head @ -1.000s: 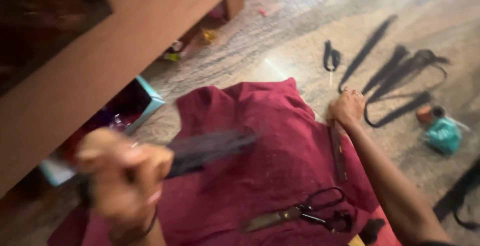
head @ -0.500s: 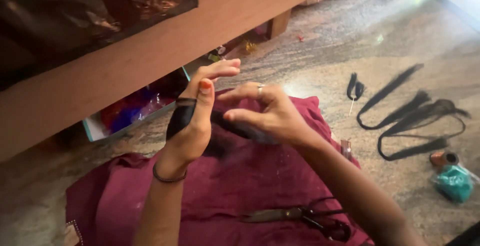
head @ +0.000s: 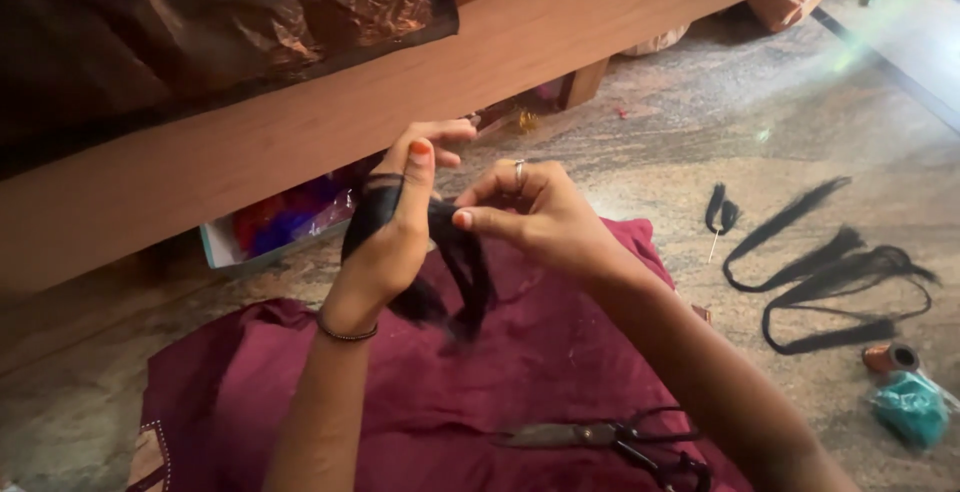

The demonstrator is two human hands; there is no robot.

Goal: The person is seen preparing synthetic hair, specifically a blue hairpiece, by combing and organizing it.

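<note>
My left hand (head: pixel 395 232) is raised above a maroon cloth (head: pixel 440 392), with a bundle of black thread strands (head: pixel 455 272) looped around its palm and thumb. My right hand (head: pixel 530 217), a ring on one finger, pinches the same black strands just beside the left thumb. The loose ends of the strands hang down between both hands over the cloth.
Black-handled scissors (head: pixel 610 439) lie on the cloth near me. Further black strands (head: pixel 830 272) lie spread on the stone floor at right, with a small copper spool (head: pixel 890 357) and a teal bundle (head: pixel 910 407). A wooden bed frame (head: pixel 300 122) crosses the top, a box of colourful items (head: pixel 280 227) under it.
My right hand left the floor by the strands and joined my left hand. The black strands, held out loosely before, are now wrapped around my left hand.
</note>
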